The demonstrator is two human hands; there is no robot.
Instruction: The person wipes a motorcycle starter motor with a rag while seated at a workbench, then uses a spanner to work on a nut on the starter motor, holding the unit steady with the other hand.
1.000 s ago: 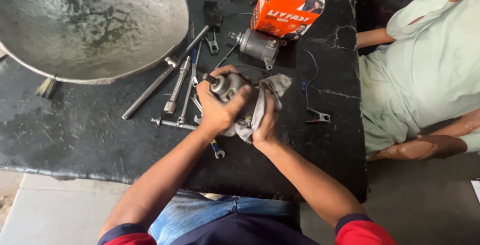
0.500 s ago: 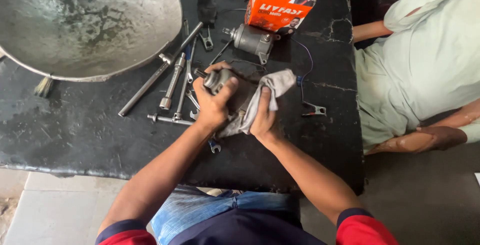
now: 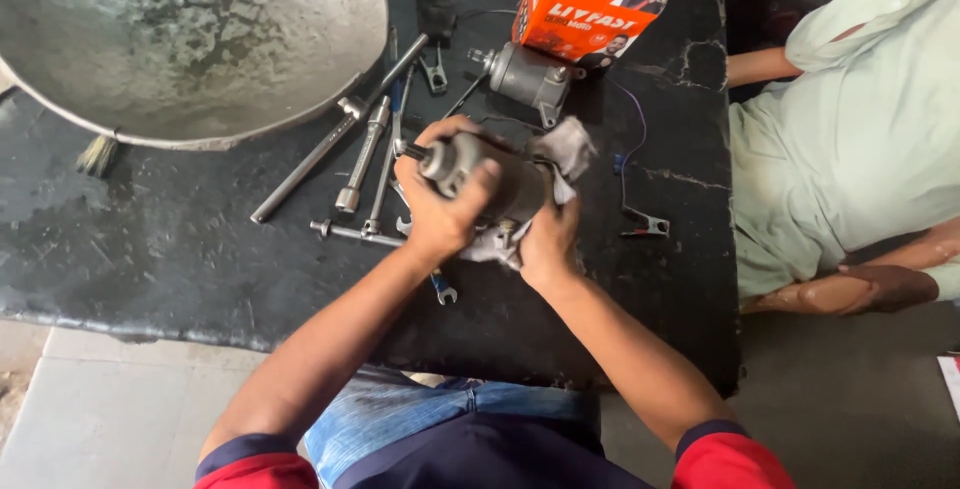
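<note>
the left hand [image 3: 440, 211] now clenches the dark starter motor [image 3: 490, 177] nearer its shaft end; the right hand [image 3: 545, 241] grips it through a grey rag [image 3: 568, 145], still over the black workbench [image 3: 150, 249].

Soft, even daylight fills the scene, brightest on the big metal bowl [image 3: 190, 39], which shows a dull sheen but no hard glare. The black table [image 3: 160, 249] soaks up light, and shadows under the tools are faint. Focus is fair overall, with wide-angle stretching toward the edges.
</note>
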